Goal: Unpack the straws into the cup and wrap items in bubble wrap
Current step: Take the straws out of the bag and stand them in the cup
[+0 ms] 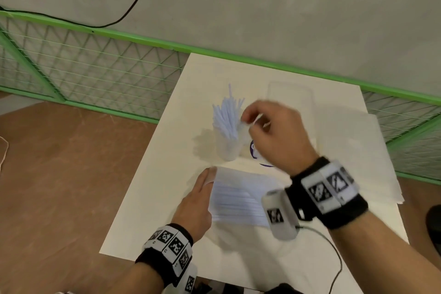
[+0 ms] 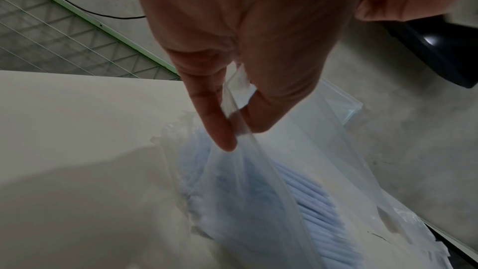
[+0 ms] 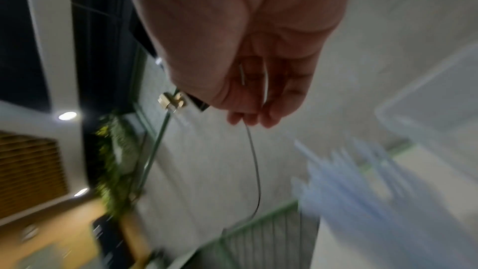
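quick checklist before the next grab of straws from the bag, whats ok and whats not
1. Cup upright on the table: ok.
2. Straws in the cup standing, fanned out, none seen on the table: ok.
3. Left hand has a grip on the bag; the left wrist view shows thumb and finger pinching its clear edge: ok.
4. Straws left in the bag: ok, many remain.
5. Right hand free to reach: cannot tell; it is blurred beside the cup with fingers curled, perhaps on something thin.
6. Bag mouth open wide enough: cannot tell.
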A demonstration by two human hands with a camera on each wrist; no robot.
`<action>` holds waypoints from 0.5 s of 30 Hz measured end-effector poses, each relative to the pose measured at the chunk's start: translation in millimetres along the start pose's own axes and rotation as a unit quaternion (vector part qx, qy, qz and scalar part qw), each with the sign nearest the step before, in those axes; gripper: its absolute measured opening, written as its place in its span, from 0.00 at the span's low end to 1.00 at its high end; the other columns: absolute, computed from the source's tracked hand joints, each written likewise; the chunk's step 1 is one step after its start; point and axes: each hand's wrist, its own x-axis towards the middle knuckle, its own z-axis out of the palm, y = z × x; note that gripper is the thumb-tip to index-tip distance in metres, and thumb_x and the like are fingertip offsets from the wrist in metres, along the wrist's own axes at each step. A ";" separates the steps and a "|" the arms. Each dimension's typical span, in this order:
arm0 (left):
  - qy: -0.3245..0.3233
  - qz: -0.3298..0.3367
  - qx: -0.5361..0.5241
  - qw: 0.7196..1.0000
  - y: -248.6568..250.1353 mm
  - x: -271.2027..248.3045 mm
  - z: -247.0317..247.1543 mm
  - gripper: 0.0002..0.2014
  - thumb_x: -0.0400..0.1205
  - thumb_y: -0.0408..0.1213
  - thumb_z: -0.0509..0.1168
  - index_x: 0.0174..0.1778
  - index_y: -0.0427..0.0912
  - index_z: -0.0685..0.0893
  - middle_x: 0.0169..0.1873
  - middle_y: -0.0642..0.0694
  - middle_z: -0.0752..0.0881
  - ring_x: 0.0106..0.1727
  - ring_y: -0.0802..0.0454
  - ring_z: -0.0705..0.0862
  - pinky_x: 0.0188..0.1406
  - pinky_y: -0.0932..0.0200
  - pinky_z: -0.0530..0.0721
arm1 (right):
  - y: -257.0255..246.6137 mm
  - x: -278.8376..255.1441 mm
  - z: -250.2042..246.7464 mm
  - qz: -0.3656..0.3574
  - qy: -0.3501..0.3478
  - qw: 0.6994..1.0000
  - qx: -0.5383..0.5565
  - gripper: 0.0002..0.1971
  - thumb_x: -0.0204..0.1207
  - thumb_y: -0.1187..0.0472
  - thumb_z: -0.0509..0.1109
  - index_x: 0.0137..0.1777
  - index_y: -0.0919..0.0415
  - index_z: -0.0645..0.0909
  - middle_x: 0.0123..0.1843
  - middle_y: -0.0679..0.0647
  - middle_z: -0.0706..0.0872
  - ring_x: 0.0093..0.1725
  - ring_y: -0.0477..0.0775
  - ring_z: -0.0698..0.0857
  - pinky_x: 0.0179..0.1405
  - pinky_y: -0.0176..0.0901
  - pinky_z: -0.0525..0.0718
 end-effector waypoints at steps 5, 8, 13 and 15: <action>0.000 0.022 0.000 1.000 -0.8 -0.6 3.3 0.49 0.72 0.16 0.56 0.86 0.56 0.50 0.84 0.66 0.42 0.74 0.52 0.76 0.56 0.67 0.76 | 14.2 -93.5 56.4 0.030 -0.302 0.951 -0.061 0.14 0.70 0.67 0.60 0.48 0.54 0.85 0.47 0.49 0.88 0.47 0.50 0.84 0.51 0.41 0.78; -0.001 0.038 -0.002 0.999 1.1 -2.0 5.1 0.49 0.72 0.16 0.57 0.87 0.55 0.49 0.85 0.65 0.42 0.76 0.53 0.72 0.63 0.58 0.81 | 50.2 -134.8 90.3 0.073 -0.389 0.906 -0.152 0.19 0.77 0.69 0.58 0.66 0.59 0.79 0.63 0.56 0.81 0.60 0.60 0.80 0.59 0.50 0.79; 0.004 0.039 -0.001 0.999 -0.8 -7.1 7.9 0.49 0.73 0.16 0.57 0.87 0.55 0.49 0.85 0.65 0.42 0.77 0.55 0.72 0.64 0.58 0.82 | 84.4 -163.2 121.2 0.076 -0.371 0.888 -0.262 0.25 0.76 0.73 0.59 0.74 0.61 0.67 0.71 0.58 0.71 0.64 0.64 0.75 0.57 0.55 0.80; 0.004 0.037 0.003 0.999 -2.8 -8.6 8.8 0.49 0.73 0.16 0.57 0.87 0.56 0.49 0.85 0.66 0.42 0.76 0.54 0.73 0.61 0.58 0.82 | 89.4 -169.6 129.4 0.066 -0.358 0.886 -0.288 0.25 0.76 0.73 0.60 0.73 0.62 0.67 0.70 0.59 0.72 0.65 0.64 0.75 0.58 0.55 0.78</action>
